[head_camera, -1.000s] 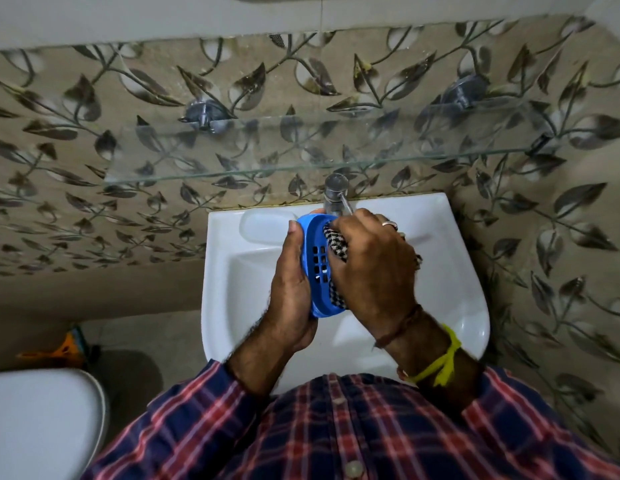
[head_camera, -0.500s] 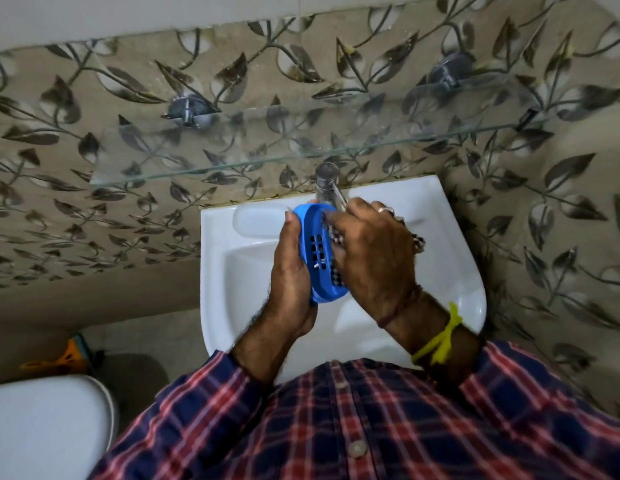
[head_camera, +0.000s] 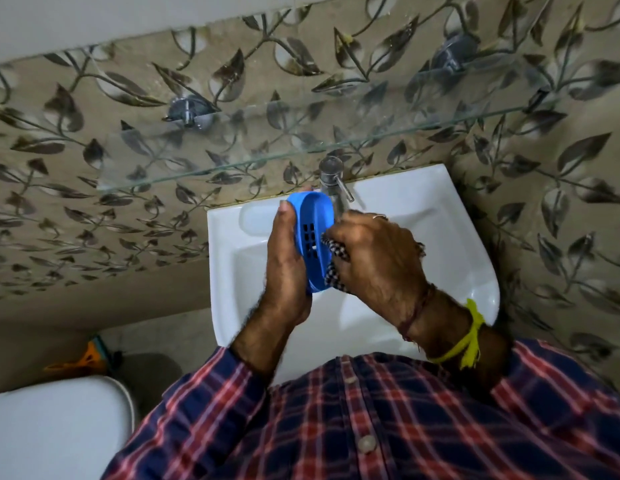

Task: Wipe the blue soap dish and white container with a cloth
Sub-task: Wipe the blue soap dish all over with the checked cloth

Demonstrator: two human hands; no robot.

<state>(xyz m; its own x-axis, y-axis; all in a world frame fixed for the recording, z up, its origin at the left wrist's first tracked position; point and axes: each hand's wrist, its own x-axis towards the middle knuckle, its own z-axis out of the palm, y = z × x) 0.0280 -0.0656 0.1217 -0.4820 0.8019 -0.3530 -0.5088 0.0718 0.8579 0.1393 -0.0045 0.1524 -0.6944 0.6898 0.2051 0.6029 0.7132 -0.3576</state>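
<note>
Head view is taken from above, over a white basin (head_camera: 450,237) fixed to a wall with leaf-pattern tiles. At the far left, a white toilet lid (head_camera: 55,427) is seen low in the picture, and a glass shelf (head_camera: 211,164) is mounted above the basin. The left hand (head_camera: 287,268) is closed around the back of the blue soap dish (head_camera: 313,237), with the thumb laid along its rim. The dish is held on edge over the basin, its slotted inside turned to the right; probably it is tilted so in order that the hollow can be reached, and that any drops fall into the basin. Just behind the dish the tap (head_camera: 331,178) stands. The right hand (head_camera: 374,251) is bunched around a checked cloth (head_camera: 334,261), which is pressed against the lower right edge of the dish. The wiping of the dish seems to be in progress. The white container cannot be found in this view, so that part is judged as not yet done.
</note>
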